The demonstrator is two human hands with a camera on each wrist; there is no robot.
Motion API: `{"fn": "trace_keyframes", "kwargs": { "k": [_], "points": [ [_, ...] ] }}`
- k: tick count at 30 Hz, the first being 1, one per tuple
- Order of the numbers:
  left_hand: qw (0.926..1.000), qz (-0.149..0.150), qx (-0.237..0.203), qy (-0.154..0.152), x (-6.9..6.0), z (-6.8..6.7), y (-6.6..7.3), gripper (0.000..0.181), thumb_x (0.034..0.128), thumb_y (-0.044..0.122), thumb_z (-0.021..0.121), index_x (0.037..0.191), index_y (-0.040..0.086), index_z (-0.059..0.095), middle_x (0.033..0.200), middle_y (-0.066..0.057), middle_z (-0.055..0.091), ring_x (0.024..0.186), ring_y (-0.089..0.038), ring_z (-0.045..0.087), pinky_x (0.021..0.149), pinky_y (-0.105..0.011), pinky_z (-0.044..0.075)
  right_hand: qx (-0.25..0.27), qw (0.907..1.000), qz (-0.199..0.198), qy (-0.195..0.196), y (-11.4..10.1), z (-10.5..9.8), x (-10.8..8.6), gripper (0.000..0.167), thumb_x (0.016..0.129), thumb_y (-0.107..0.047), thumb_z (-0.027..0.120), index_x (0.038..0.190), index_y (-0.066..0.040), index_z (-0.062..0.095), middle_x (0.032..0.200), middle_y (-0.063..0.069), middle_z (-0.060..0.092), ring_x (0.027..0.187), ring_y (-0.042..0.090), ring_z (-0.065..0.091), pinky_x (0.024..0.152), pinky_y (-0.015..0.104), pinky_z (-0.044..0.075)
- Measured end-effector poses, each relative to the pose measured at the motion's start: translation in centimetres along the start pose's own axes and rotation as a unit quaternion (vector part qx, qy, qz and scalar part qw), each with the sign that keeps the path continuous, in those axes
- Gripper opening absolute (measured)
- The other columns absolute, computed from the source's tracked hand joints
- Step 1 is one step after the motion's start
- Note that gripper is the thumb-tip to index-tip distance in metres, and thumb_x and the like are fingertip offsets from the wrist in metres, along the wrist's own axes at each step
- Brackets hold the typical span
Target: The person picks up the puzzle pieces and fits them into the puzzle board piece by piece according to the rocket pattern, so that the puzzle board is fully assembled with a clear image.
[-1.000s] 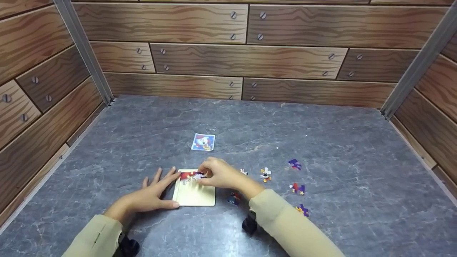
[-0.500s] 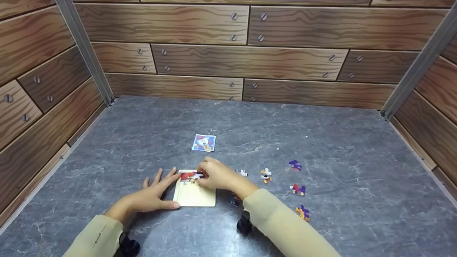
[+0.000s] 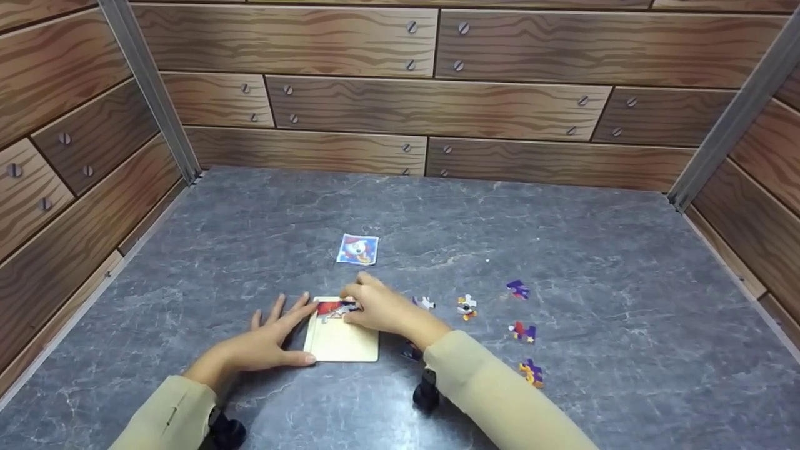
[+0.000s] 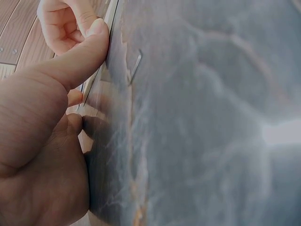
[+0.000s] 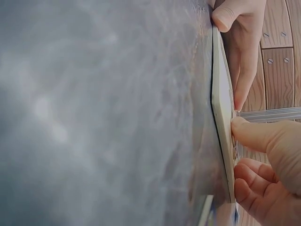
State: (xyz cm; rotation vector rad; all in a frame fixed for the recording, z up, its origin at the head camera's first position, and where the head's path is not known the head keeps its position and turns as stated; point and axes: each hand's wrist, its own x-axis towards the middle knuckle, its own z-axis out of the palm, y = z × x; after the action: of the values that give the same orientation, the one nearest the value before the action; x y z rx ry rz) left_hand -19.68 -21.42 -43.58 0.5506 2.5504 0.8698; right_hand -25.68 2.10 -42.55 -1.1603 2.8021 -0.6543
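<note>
A pale square puzzle board [image 3: 345, 345] lies on the table in the head view, with red-and-white pieces [image 3: 329, 309] along its far left part. My left hand [image 3: 270, 340] rests beside it, fingers spread, index fingertip and thumb against its left edge. Over the board's far right part, my right hand [image 3: 381, 309] has curled fingers and pinches a puzzle piece, mostly hidden beneath them. The right wrist view shows the right thumb [image 5: 254, 134] and curled fingertips low at the face of the board [image 5: 223, 101]. In the left wrist view, the left thumb [image 4: 87, 54] touches the board's edge.
Several loose puzzle pieces lie right of the board, among them a white one [image 3: 467, 306], a purple one [image 3: 518, 289], a red-and-purple one [image 3: 524, 332] and an orange-and-purple one [image 3: 532, 373]. A small picture card [image 3: 358, 249] lies beyond the board. Wood-patterned walls [image 3: 350, 106] enclose the table.
The right hand has shifted slightly left and its forearm has swung a little left, showing more of the loose pieces. The left hand keeps its place at the board's edge.
</note>
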Motion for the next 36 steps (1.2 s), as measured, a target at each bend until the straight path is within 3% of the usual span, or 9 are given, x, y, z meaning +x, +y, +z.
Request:
{"fn": "trace_keyframes", "kwargs": {
  "k": [9, 16, 26, 36],
  "points": [
    [1.0000, 0.004, -0.003, -0.001, 0.0, 0.0, 0.0, 0.089, 0.0819, 0.050, 0.064, 0.151, 0.022, 0.015, 0.155, -0.008, -0.003, 0.134, -0.037, -0.023, 0.096, -0.063, -0.021, 0.001, 0.9998, -0.020, 0.004, 0.0, 0.0, 0.1, 0.023, 0.083, -0.018, 0.070, 0.104, -0.010, 0.071, 0.089, 0.002, 0.046, 0.078, 0.013, 0.046, 0.069, 0.024, 0.043],
    [1.0000, 0.000, -0.007, -0.006, 0.1, 0.1, 0.0, 0.089, 0.0818, 0.050, 0.064, 0.151, 0.023, 0.015, 0.155, -0.007, -0.004, 0.134, -0.037, -0.024, 0.096, -0.062, -0.022, 0.009, 0.9997, -0.015, -0.015, 0.0, -0.1, 0.1, 0.026, 0.082, -0.018, 0.071, 0.106, -0.011, 0.071, 0.090, 0.002, 0.046, 0.079, 0.012, 0.045, 0.068, 0.023, 0.042],
    [0.9999, -0.008, 0.006, -0.006, 0.2, -0.2, 0.2, 0.090, 0.0814, 0.052, 0.063, 0.151, 0.024, 0.014, 0.155, -0.006, -0.004, 0.134, -0.037, -0.024, 0.096, -0.063, -0.021, 0.093, 0.9950, -0.035, 0.001, 0.6, -1.6, -0.4, 0.031, 0.085, -0.014, 0.068, 0.113, -0.001, 0.065, 0.093, 0.011, 0.064, 0.084, 0.020, 0.060, 0.076, 0.026, 0.049],
    [0.9998, -0.017, 0.003, -0.008, 0.2, -0.1, 0.2, 0.090, 0.0806, 0.053, 0.063, 0.151, 0.025, 0.015, 0.155, -0.006, -0.004, 0.134, -0.037, -0.024, 0.097, -0.063, -0.020, 0.184, 0.9826, -0.012, 0.025, 1.1, -3.0, -2.0, 0.028, 0.087, -0.011, 0.066, 0.112, 0.001, 0.064, 0.092, 0.008, 0.066, 0.080, 0.016, 0.060, 0.068, 0.024, 0.050]
  ]
}}
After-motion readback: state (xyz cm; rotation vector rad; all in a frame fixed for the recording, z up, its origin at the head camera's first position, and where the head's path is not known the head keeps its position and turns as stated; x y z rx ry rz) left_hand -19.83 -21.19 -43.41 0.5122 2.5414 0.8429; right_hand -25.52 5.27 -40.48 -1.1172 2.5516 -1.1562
